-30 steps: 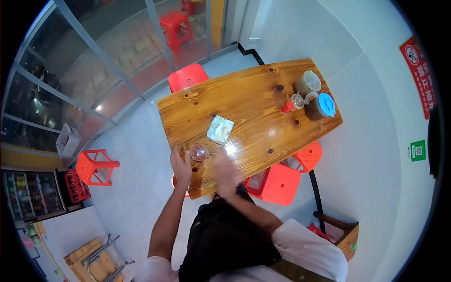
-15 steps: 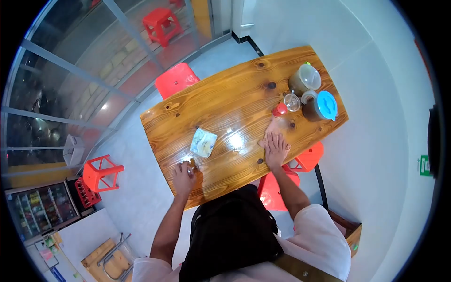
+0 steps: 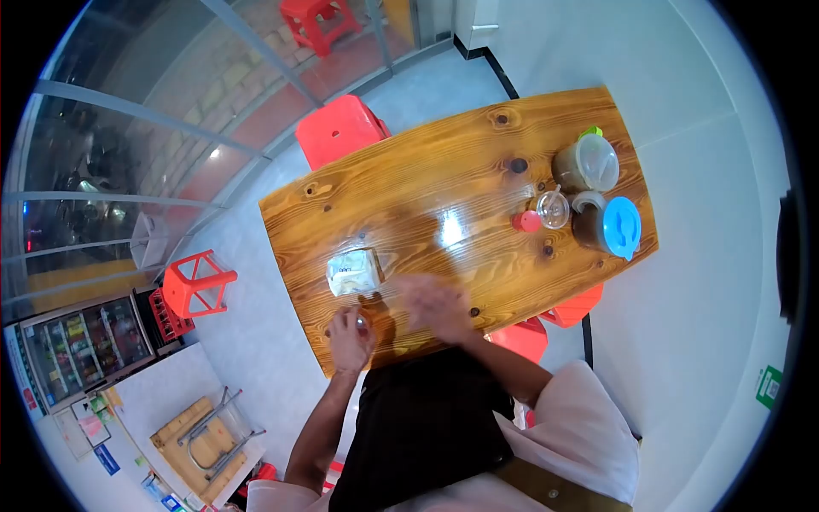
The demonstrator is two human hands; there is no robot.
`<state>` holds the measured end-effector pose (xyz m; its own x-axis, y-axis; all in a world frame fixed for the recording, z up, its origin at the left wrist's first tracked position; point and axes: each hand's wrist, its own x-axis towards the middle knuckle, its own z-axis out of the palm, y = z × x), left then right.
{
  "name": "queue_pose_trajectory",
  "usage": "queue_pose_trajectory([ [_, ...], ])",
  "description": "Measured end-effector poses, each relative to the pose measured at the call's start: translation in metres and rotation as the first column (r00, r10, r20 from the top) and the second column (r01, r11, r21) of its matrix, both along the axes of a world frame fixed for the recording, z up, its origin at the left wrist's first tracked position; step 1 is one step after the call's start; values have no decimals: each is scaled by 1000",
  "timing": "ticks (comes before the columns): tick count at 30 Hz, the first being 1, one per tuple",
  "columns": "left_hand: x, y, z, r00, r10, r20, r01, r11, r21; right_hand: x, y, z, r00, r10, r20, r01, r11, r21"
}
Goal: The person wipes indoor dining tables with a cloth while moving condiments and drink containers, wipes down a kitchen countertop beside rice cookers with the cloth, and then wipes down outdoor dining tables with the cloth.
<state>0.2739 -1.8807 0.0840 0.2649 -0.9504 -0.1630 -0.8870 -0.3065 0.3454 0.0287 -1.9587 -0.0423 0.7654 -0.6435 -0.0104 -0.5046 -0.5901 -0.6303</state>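
Observation:
My left hand (image 3: pixel 347 341) is closed around a small glass jar (image 3: pixel 363 325) near the table's front left corner; the fingers partly cover it. My right hand (image 3: pixel 439 311) is low over the wooden table (image 3: pixel 409 196), right of that jar, and smeared by motion. A pale pinkish cloth (image 3: pixel 408 294) seems to be under its fingers, its outline blurred. Just beyond my left hand lies a white soft pack of tissues (image 3: pixel 353 272).
At the table's right end stand a blue-lidded pitcher (image 3: pixel 621 229), a clear-lidded container (image 3: pixel 589 164), a glass jar (image 3: pixel 553 210) and a red-capped jar (image 3: pixel 526 222). Red stools (image 3: pixel 341 132) surround the table. Glass panels (image 3: pixel 153 145) rise at left, a white wall (image 3: pixel 708 171) at right.
My right hand has swept left from near the red-capped jar, and the cloth has left that spot. The tissue pack sits turned and slightly left. My left hand still holds the small jar.

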Motion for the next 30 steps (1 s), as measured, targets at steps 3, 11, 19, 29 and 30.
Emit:
queue_pose_trajectory([
  [3, -36, 1, -7, 994, -74, -78, 77, 996, 35, -36, -77, 19, 985, -143, -99, 107, 948, -301],
  [11, -119, -46, -39, 942, -330, -60, 322, 940, -114, 21, -313, -10, 839, -541, -50, 466, 763, -448],
  [19, -92, -95, -9, 924, -282, -260, 244, 955, -170, 51, -237, -8, 990, 29, -137, -75, 935, -347],
  [29, 56, -85, -47, 973, -183, 137, 167, 979, 120, 86, -280, 52, 678, 733, -55, -723, 678, 135],
  [30, 53, -81, -51, 979, -172, 107, 166, 984, 65, 106, -291, 45, 761, 640, -106, -642, 767, 21],
])
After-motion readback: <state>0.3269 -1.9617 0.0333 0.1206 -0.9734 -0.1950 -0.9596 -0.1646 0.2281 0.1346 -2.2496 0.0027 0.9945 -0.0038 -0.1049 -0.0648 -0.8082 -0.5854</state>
